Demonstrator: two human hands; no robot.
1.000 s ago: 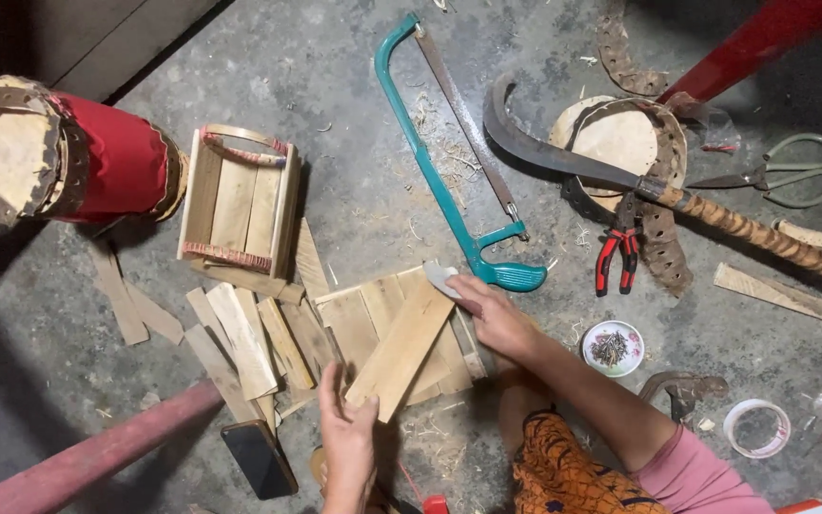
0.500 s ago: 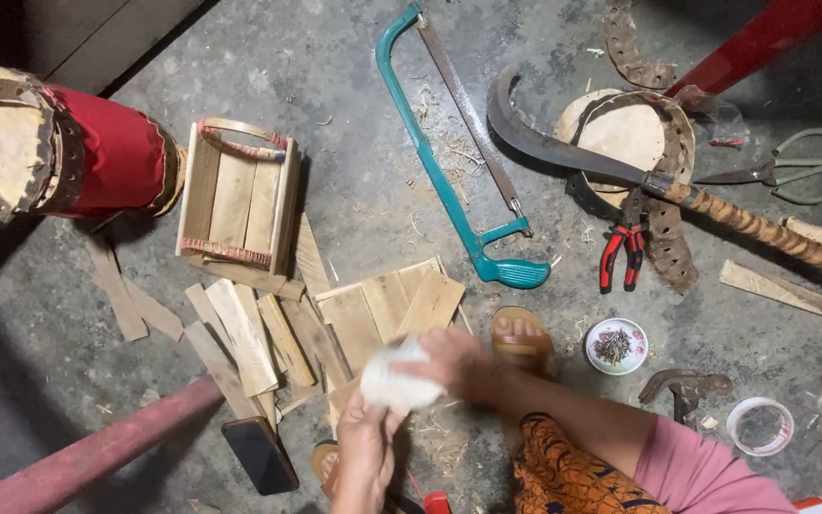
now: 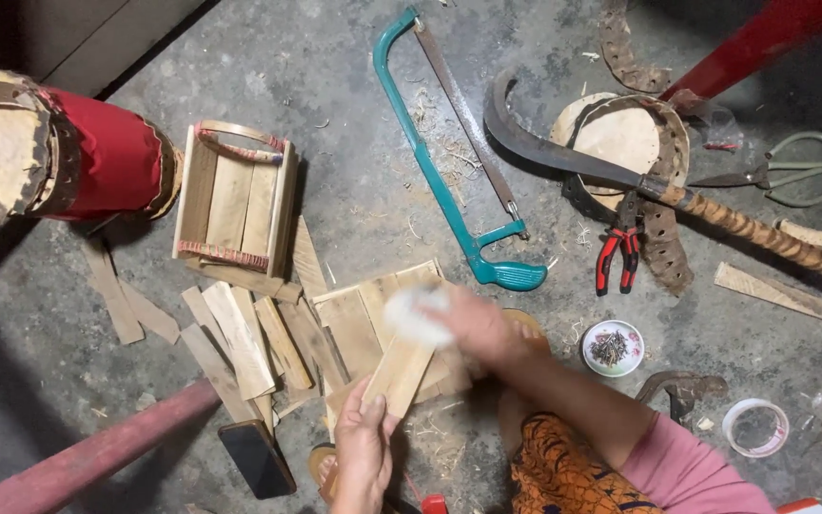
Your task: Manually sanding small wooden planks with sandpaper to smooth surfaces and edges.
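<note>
While the left hand (image 3: 365,447) pinches the wooden slat (image 3: 400,373) by its near end, the right hand (image 3: 473,328) clutches a blurred white pad (image 3: 418,317), seemingly rubbing just beyond that grip: steady strokes, firm hold.

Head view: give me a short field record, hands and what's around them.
surface: grey concrete floor
left hand: grips the near end of a wooden slat, tilted over a pile of slats
right hand: holds a white blurred object on the slat's upper end; what it is cannot be told
near hands: black phone, small dish of nails
further off: teal hacksaw, slatted wooden box, red-handled pliers, curved blade with wrapped handle, scissors
</note>
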